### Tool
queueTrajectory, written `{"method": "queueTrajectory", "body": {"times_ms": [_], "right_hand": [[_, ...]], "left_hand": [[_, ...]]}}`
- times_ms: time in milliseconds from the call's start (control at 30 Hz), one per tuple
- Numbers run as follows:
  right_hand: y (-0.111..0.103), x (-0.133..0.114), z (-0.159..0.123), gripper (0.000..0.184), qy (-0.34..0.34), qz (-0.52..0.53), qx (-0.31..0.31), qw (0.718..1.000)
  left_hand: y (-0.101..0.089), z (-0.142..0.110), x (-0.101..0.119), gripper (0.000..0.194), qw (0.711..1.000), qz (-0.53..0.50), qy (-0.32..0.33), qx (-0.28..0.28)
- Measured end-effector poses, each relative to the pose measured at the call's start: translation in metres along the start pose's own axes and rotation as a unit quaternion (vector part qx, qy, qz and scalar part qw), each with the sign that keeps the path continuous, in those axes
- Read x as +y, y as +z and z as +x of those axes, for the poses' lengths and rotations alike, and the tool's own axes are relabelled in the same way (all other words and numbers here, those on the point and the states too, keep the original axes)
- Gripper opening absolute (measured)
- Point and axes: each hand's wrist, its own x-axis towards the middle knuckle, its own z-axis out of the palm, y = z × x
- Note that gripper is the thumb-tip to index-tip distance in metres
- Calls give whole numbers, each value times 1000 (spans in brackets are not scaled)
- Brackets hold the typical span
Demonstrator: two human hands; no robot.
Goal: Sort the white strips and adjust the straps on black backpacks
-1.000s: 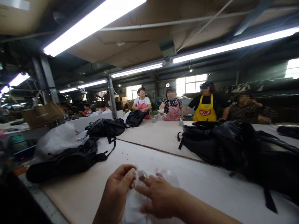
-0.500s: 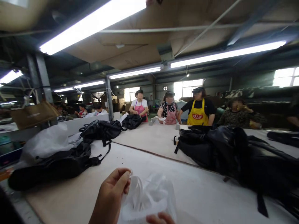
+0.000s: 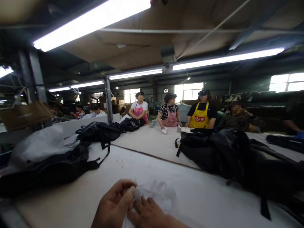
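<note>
A clear plastic bag (image 3: pixel 163 194) lies on the white tabletop in front of me, something pale showing through it. The thumb and fingers of my left hand (image 3: pixel 116 202) pinch the bag's edge at its left side. Close beside it, my right hand (image 3: pixel 148 212) rests against the bag with its back up and its fingers stretched toward the left hand. I cannot tell whether those fingertips are on the plastic or inside the bag's mouth.
Black backpacks (image 3: pixel 97 133) lie along the left side with a white plastic sheet (image 3: pixel 40 142). A large black backpack pile (image 3: pixel 218 152) covers the right. Several people stand or sit beyond the table, one in a yellow apron (image 3: pixel 201 115). A seam (image 3: pixel 142 154) crosses the tabletop.
My right hand has come up from the bottom edge onto the bag, near my left hand. The left hand keeps its pinch. Across the table, the person in the patterned top has lowered a white item.
</note>
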Motion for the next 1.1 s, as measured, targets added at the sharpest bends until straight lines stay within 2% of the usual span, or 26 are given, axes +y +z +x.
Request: {"method": "queueTrajectory", "body": {"times_ms": [100,200,333,433,533,633,767,867,967,1033,1100], "right_hand": [[-9,-9,-2,66,38,6,-62,997],[-34,-18,-3,63,42,-3,-36,998],[-75,-26,-18,67,26,-13,-8,1000],[-103,-28,-45,65,34,-19,19,999],[-117,-27,-80,63,39,-39,68,996],[-110,-26,-109,71,12,-39,118,992],[-86,-35,-122,75,-53,-15,89,995],[-72,-51,-106,77,-103,32,75,991],[-65,-66,-77,76,-85,143,79,983],[-61,-70,-58,56,-36,269,59,961],[-59,-66,-45,40,13,401,31,916]], "left_hand": [[-2,2,8,31,998,22,-7,-53],[-5,5,9,28,996,45,-19,-75],[-5,6,8,29,994,69,8,-83],[-6,5,7,30,992,96,17,-76],[-10,5,5,28,991,108,24,-71],[-12,4,4,25,991,107,40,-63],[-7,2,5,22,990,115,49,-63],[1,-2,7,20,990,114,46,-70],[6,-5,7,20,992,103,40,-67],[6,-6,6,20,992,97,40,-69],[4,-6,5,20,992,94,37,-77]]}}
